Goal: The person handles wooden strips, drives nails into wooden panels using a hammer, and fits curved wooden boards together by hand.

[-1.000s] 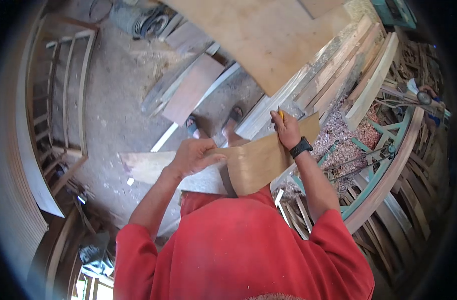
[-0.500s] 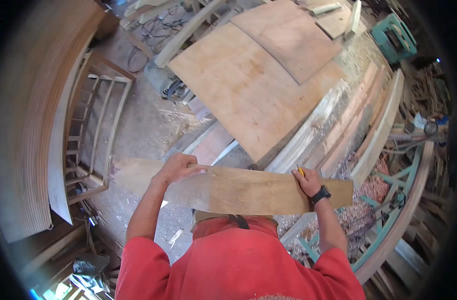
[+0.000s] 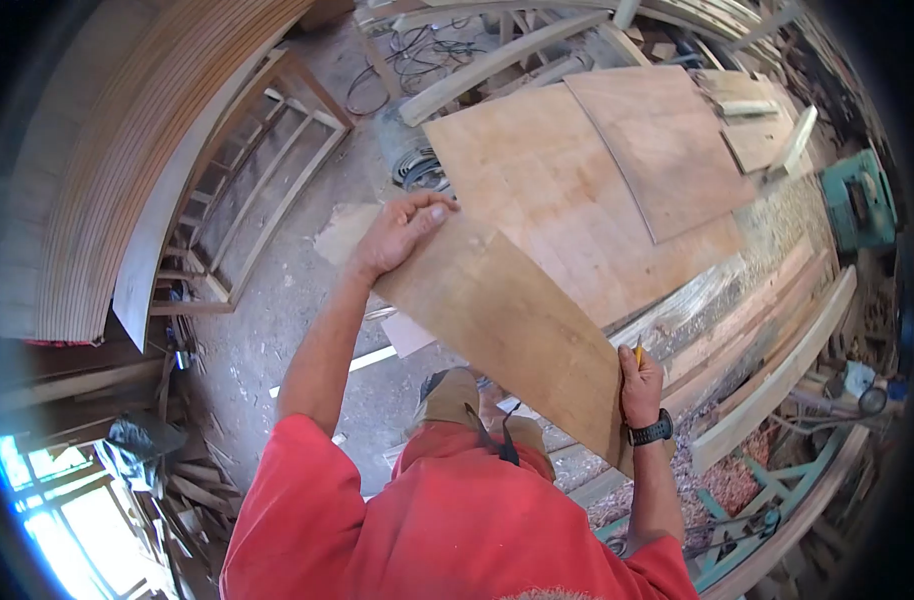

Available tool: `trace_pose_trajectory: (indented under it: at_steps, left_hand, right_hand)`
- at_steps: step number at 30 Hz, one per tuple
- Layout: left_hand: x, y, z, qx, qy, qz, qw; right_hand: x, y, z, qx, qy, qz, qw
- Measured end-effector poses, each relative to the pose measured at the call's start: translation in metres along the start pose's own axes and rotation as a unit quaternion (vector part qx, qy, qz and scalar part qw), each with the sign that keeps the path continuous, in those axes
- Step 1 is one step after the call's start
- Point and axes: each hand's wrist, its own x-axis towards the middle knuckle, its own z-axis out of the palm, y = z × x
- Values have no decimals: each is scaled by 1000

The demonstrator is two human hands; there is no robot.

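Observation:
A long thin wooden board (image 3: pixel 517 325) is held up in front of my body, slanting from upper left down to lower right. My left hand (image 3: pixel 405 238) grips its far left part, thumb on the upper face and fingers curled over the edge. At the near right end, my right hand (image 3: pixel 641 390) closes on the board's edge. A yellow pencil (image 3: pixel 638 350) sticks up from between the right hand's fingers. Beyond the board, a large plywood sheet (image 3: pixel 517 150) lies low, with a smaller plywood sheet (image 3: pixel 667 150) on top of it.
Long timber planks (image 3: pixel 747 320) lie to the right, by wood shavings (image 3: pixel 732 475). A green machine (image 3: pixel 857 200) stands at far right. Leftward are a wooden frame (image 3: pixel 277 200) and a tall ribbed wood panel (image 3: pixel 127 170). Cables (image 3: pixel 417 60) lie on the floor behind.
The board has swung from nearly level to a steep slant, its left end moving up and away. My left hand rose with it; my right hand shifted slightly lower. The camera view has turned left.

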Motion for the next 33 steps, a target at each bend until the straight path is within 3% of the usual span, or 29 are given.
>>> trace_pose_trajectory:
  at_steps: [2, 7, 9, 11, 12, 14, 16, 18, 20, 22, 23, 25, 26, 27, 28, 29, 31, 33]
  left_hand:
    - [12, 0, -19, 34, 1, -1, 999]
    - [32, -20, -43, 38, -39, 119, 991]
    - [37, -32, -42, -4, -43, 96, 994]
    - [37, -27, -45, -55, -71, 90, 992]
    - [37, -29, -50, -19, -57, 91, 994]
    - [37, -29, -61, 11, -51, 93, 994]
    - [39, -10, -69, 109, -223, -55, 967]
    - [35, 17, -48, 108, -252, -58, 960]
    - [27, 23, -31, 107, -280, -62, 952]
    - [14, 20, -25, 22, -133, -134, 982]
    - [8, 21, -20, 21, -144, -142, 979]
    - [2, 28, -9, 27, -60, -106, 992]
    - [-2, 32, 2, 26, -65, -109, 992]
    - [-5, 39, 17, 10, -9, -100, 995]
    - [-7, 45, 29, -4, 48, -88, 995]
    - [-11, 47, 37, 3, 65, -104, 992]
    - [-22, 40, 57, -1, 88, -94, 992]
    - [-37, 34, 77, -5, 111, -87, 990]
  right_hand:
    - [18, -21, 4, 7, 3, 0, 1000]
    - [60, -48, 6, -7, 10, -18, 1000]
    - [84, -43, -7, -190, 13, -53, 980]
    - [99, -76, 3, -126, 1, -29, 992]
    - [110, -88, 1, -130, 17, -26, 991]
    - [124, -111, -4, -215, -57, -90, 971]
    - [145, -144, -2, -346, -77, -152, 922]
    - [170, -169, 10, -410, -77, -254, 873]
    - [208, -184, 17, -454, -97, -274, 842]
    - [241, -200, 31, -452, -94, -319, 828]
    - [257, -203, 39, -443, -75, -358, 819]
    - [281, -212, 51, -434, -53, -395, 808]
    - [289, -217, 56, -408, 32, -450, 794]
    - [294, -220, 56, -377, 118, -502, 770]
    - [290, -222, 54, -377, 120, -500, 770]
    - [280, -220, 54, -308, 152, -469, 813]
    - [264, -209, 52, -239, 184, -435, 848]
    - [249, -170, 50, -176, 292, -432, 835]
